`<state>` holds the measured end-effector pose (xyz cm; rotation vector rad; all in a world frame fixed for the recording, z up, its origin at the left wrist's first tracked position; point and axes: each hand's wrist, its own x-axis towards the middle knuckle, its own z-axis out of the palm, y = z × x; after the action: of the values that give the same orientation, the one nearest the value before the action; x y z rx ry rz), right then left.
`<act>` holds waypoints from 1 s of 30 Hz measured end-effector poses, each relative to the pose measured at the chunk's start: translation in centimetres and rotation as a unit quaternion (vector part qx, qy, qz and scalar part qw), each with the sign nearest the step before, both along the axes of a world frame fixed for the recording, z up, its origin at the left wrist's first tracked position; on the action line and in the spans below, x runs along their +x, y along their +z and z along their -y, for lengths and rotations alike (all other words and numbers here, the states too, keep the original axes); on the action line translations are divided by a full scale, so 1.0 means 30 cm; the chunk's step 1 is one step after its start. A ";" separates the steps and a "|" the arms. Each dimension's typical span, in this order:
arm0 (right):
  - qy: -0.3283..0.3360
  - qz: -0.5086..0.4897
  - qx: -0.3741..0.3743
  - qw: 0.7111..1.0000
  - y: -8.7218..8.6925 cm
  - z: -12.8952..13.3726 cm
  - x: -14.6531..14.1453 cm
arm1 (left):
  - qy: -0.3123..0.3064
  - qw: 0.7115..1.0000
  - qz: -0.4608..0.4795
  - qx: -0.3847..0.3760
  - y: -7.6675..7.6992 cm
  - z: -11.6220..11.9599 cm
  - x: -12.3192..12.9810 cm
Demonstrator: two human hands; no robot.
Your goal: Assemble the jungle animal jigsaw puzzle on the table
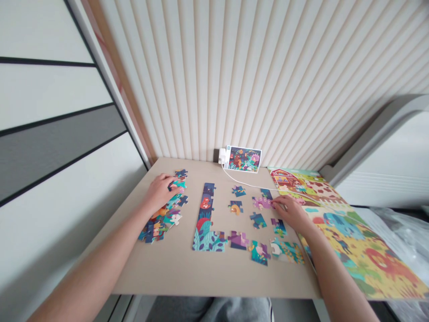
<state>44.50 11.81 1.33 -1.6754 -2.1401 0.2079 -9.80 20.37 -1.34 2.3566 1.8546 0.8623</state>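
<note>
Your left hand (159, 193) lay over the pile (167, 218); your right hand (294, 211) met the purple piece (262, 202). Whether any fingers (281, 200) pinched was unclear. The piece seemed light, stiff, best held by its edges.

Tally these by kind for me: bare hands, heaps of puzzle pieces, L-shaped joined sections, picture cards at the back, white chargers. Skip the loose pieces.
Hands, left hand and right hand: 2
Heap of puzzle pieces: 1
L-shaped joined section: 1
Picture card: 1
White charger: 1
Total: 6
</note>
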 end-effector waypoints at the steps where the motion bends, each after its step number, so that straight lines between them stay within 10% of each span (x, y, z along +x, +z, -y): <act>1: 0.001 0.000 0.000 1.000 0.000 0.000 0.000 | 0.005 1.000 0.012 0.011 0.010 0.007 0.007; 7: 0.004 -0.008 0.004 1.000 0.000 -0.006 0.000 | 0.003 0.969 0.241 -0.047 0.097 0.077 0.085; 16: -0.009 -0.058 0.029 0.998 0.003 -0.004 -0.030 | -0.136 0.816 0.533 -0.177 0.195 0.180 0.271; 22: -0.021 -0.193 0.033 0.981 0.100 0.048 -0.170 | -0.170 0.760 0.555 -0.294 0.232 0.263 0.410; 30: 0.073 -0.304 -0.137 0.940 0.201 0.303 -0.455 | -0.240 0.744 0.507 -0.363 0.197 0.441 0.611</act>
<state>30.84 2.72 7.37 -1.3393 -1.8041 0.9717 8.53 7.15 4.58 1.2745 0.8076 0.8418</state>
